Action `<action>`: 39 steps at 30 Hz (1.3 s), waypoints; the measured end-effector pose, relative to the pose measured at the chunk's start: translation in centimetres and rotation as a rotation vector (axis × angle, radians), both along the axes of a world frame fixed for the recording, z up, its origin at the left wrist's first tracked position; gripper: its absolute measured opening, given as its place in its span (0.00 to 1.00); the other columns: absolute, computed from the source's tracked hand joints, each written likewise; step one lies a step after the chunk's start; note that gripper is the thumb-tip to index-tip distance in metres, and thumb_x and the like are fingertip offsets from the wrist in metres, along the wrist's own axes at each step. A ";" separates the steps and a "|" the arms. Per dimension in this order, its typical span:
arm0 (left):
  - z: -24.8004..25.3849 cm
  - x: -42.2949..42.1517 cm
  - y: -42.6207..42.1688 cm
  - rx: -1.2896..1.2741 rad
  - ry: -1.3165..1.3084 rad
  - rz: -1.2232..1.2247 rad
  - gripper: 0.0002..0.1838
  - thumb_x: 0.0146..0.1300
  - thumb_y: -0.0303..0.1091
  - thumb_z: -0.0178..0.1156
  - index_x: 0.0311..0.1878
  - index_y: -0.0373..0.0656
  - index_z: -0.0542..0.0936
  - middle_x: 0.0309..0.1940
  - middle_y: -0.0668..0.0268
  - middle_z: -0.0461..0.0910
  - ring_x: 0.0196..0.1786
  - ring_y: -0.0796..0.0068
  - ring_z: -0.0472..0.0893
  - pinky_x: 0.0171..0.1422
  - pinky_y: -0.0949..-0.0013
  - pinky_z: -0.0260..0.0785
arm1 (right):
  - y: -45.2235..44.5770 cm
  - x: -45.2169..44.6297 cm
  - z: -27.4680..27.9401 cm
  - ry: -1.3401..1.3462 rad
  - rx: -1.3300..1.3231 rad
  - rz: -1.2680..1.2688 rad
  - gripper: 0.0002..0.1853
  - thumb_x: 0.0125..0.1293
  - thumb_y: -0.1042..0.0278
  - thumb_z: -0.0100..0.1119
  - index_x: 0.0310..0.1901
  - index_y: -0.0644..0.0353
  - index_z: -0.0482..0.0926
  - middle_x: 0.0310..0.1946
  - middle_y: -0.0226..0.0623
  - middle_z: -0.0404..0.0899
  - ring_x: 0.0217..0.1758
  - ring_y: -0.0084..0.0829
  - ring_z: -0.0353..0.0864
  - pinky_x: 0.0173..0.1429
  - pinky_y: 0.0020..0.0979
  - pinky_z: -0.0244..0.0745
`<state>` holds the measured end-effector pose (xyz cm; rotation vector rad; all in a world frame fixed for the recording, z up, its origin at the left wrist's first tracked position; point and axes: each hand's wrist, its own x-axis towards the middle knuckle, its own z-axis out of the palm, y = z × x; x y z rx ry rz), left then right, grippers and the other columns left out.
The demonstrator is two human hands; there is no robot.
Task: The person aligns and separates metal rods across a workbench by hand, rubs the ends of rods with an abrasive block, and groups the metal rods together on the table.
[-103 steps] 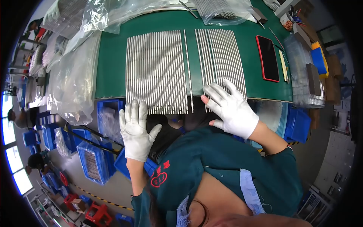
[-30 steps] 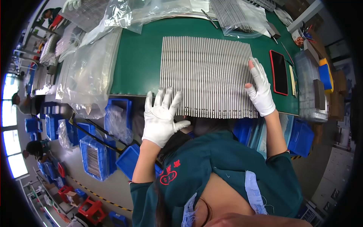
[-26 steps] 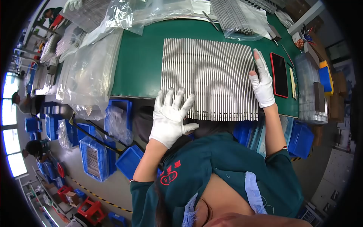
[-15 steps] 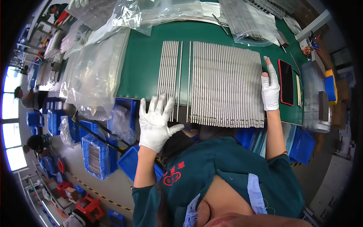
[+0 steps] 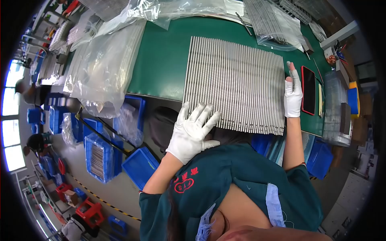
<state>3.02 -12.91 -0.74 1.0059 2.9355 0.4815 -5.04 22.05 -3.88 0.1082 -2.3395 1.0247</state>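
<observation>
Many thin metal rods (image 5: 237, 84) lie side by side in one closed-up sheet on the green table (image 5: 161, 60), their near ends reaching past its front edge. My left hand (image 5: 193, 130), in a white glove, is spread with its fingertips over the near ends of the rods at the left. My right hand (image 5: 293, 94), gloved with some fingertips bare, stands upright along the right side of the rods, thumb and fingers apart. Neither hand is closed around anything.
A phone with a red edge (image 5: 309, 90) lies right of my right hand. Clear plastic bags (image 5: 106, 68) cover the table's left side. Bagged rods (image 5: 267, 26) and a dark pen-like tool (image 5: 243, 24) are at the back. Blue bins (image 5: 140, 164) stand below; people are at far left.
The few rods that lay apart at the left now lie against the rest, with no gap. My left hand has moved right onto the near ends. The view has shifted slightly.
</observation>
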 end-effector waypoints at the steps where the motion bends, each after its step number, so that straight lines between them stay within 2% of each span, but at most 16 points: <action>1: 0.0 0.0 0.1 0.004 0.006 -0.004 0.43 0.50 0.64 0.66 0.67 0.49 0.73 0.66 0.56 0.73 0.71 0.54 0.69 0.80 0.42 0.45 | 0.0 0.0 0.0 -0.006 -0.004 -0.001 0.24 0.77 0.61 0.53 0.69 0.62 0.71 0.66 0.41 0.76 0.68 0.37 0.76 0.69 0.33 0.69; 4: -0.1 0.1 -0.5 -0.016 0.030 0.039 0.43 0.50 0.64 0.66 0.67 0.52 0.73 0.66 0.57 0.73 0.71 0.53 0.69 0.79 0.39 0.46 | 0.1 0.0 -0.2 0.014 0.004 0.016 0.23 0.77 0.61 0.53 0.69 0.62 0.71 0.66 0.41 0.76 0.68 0.37 0.76 0.69 0.33 0.70; 8: -0.4 0.5 -2.8 -0.065 0.084 0.125 0.41 0.54 0.67 0.61 0.69 0.57 0.72 0.67 0.53 0.71 0.69 0.45 0.68 0.76 0.34 0.48 | 0.2 -0.1 -0.2 -0.001 0.039 0.009 0.23 0.77 0.62 0.53 0.69 0.62 0.71 0.66 0.41 0.77 0.68 0.38 0.76 0.68 0.33 0.70; 12: -1.2 1.3 -5.2 -0.093 0.105 0.257 0.45 0.53 0.62 0.66 0.72 0.50 0.69 0.69 0.51 0.68 0.71 0.41 0.65 0.77 0.35 0.47 | 0.1 -0.1 -0.2 0.010 0.052 0.021 0.23 0.77 0.62 0.53 0.69 0.62 0.71 0.65 0.41 0.77 0.67 0.38 0.77 0.68 0.33 0.70; 15: -1.3 1.8 -5.8 -0.109 0.071 0.318 0.49 0.53 0.61 0.67 0.74 0.44 0.65 0.72 0.51 0.65 0.74 0.46 0.63 0.80 0.38 0.43 | 0.2 -0.2 -0.4 0.008 0.055 0.028 0.24 0.76 0.61 0.54 0.69 0.61 0.71 0.66 0.41 0.77 0.67 0.38 0.77 0.68 0.34 0.70; 18: -1.1 1.9 -4.9 -0.073 0.095 0.287 0.50 0.53 0.61 0.67 0.74 0.42 0.65 0.73 0.52 0.65 0.75 0.47 0.63 0.80 0.39 0.42 | 0.1 -0.2 -0.4 0.011 0.065 0.022 0.24 0.76 0.59 0.54 0.69 0.61 0.71 0.65 0.41 0.77 0.67 0.39 0.77 0.68 0.34 0.71; 22: 0.3 0.6 -1.1 -0.063 0.063 0.077 0.47 0.56 0.65 0.62 0.73 0.46 0.66 0.71 0.55 0.67 0.74 0.52 0.64 0.80 0.39 0.41 | 0.2 -0.1 -0.3 -0.045 0.008 0.001 0.25 0.76 0.57 0.55 0.69 0.60 0.71 0.65 0.42 0.77 0.67 0.40 0.77 0.68 0.34 0.71; 25: 0.2 0.0 1.8 -0.060 0.056 -0.055 0.44 0.55 0.63 0.64 0.71 0.50 0.69 0.69 0.57 0.70 0.73 0.54 0.68 0.80 0.39 0.42 | 0.1 -0.1 -0.5 0.026 0.038 -0.019 0.24 0.75 0.58 0.56 0.68 0.58 0.72 0.64 0.42 0.78 0.66 0.39 0.78 0.68 0.34 0.71; 26: 0.2 -0.1 2.4 -0.065 0.031 -0.087 0.42 0.55 0.62 0.64 0.70 0.53 0.70 0.69 0.57 0.70 0.72 0.53 0.68 0.80 0.39 0.43 | 0.2 -0.1 -0.6 0.028 -0.030 0.000 0.24 0.75 0.59 0.56 0.68 0.58 0.73 0.63 0.42 0.79 0.65 0.39 0.78 0.68 0.34 0.71; 31: 0.8 0.1 1.2 -0.137 0.013 -0.051 0.42 0.53 0.62 0.66 0.70 0.55 0.70 0.69 0.56 0.70 0.73 0.52 0.66 0.79 0.38 0.44 | -0.3 0.3 0.3 0.086 -0.074 0.013 0.24 0.76 0.62 0.55 0.70 0.57 0.70 0.64 0.41 0.78 0.67 0.39 0.77 0.69 0.34 0.70; 35: 1.6 0.6 -1.0 -0.227 0.037 0.084 0.46 0.52 0.63 0.65 0.72 0.49 0.68 0.70 0.52 0.68 0.73 0.50 0.65 0.79 0.38 0.44 | -0.2 0.1 0.0 0.145 -0.052 0.009 0.25 0.75 0.65 0.56 0.71 0.56 0.68 0.65 0.43 0.76 0.68 0.40 0.76 0.70 0.34 0.69; 37: 1.7 0.2 -0.2 -0.198 0.056 0.070 0.46 0.53 0.63 0.64 0.72 0.49 0.68 0.70 0.52 0.68 0.73 0.50 0.64 0.79 0.38 0.44 | -0.3 0.0 -0.1 0.219 -0.016 0.001 0.27 0.74 0.67 0.57 0.73 0.55 0.66 0.66 0.42 0.76 0.67 0.41 0.77 0.70 0.35 0.70; 39: 1.6 -0.4 1.7 -0.128 0.059 -0.042 0.45 0.53 0.63 0.64 0.72 0.49 0.68 0.69 0.53 0.68 0.74 0.50 0.64 0.79 0.39 0.44 | -0.4 0.2 0.4 0.243 -0.021 -0.002 0.28 0.74 0.69 0.56 0.74 0.54 0.65 0.67 0.42 0.75 0.68 0.40 0.76 0.70 0.34 0.69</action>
